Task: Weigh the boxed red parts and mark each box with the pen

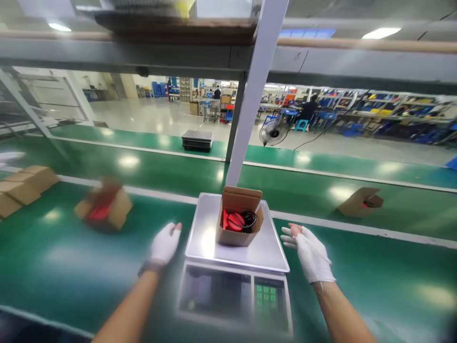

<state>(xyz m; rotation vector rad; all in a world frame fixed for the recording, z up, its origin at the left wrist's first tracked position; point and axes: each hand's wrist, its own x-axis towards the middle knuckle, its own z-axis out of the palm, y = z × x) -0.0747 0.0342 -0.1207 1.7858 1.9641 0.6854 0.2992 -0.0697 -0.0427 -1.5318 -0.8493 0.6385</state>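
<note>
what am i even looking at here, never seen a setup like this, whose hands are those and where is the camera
There's no machine arm here. This single picture comes from a camera worn on someone's head, looking forward and down. The white-gloved left hand and white-gloved right hand are the wearer's own; both appear to hold nothing. Between them, a pale electronic scale with a flat metal tray carries an open brown cardboard box containing something red and a black cable. On the smooth green work surface, more brown cardboard boxes stand at the left.
</note>
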